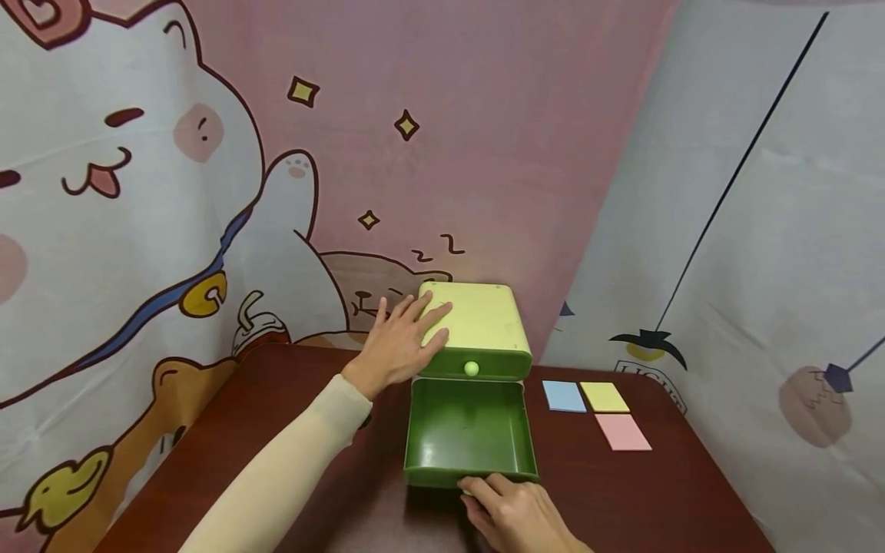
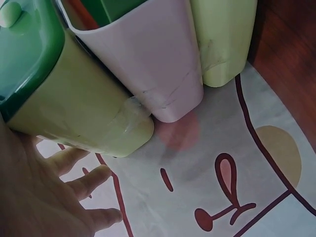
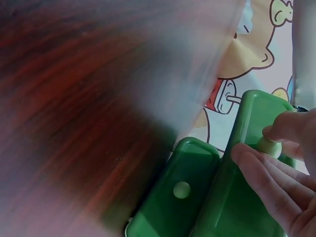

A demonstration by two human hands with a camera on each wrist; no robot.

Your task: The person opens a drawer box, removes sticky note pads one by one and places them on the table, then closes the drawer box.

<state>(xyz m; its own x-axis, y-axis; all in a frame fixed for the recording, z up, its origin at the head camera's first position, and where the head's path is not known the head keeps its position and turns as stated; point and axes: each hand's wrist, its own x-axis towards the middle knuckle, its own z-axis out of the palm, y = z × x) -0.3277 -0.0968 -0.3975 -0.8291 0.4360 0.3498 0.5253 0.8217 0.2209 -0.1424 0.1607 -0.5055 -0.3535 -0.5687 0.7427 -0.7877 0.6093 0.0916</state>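
A small drawer cabinet (image 1: 484, 315) with a pale yellow top and green drawer fronts stands at the back of the table. My left hand (image 1: 401, 338) rests on the left part of its top, fingers spread. Below the topmost drawer front (image 1: 501, 365), a green drawer (image 1: 477, 434) is pulled out, its inside bare. At its front, my right hand (image 1: 515, 511) pinches the pale round knob (image 3: 270, 147) between thumb and fingers. A lower drawer front (image 3: 170, 212) with its own knob shows in the right wrist view. The left wrist view shows a pink casing (image 2: 143, 59) between yellow ones.
Blue (image 1: 564, 396), yellow (image 1: 604, 397) and pink (image 1: 623, 432) flat square pads lie on the dark reddish table (image 1: 594, 491), right of the cabinet. Behind the table hangs a cartoon-printed cloth (image 1: 498, 138).
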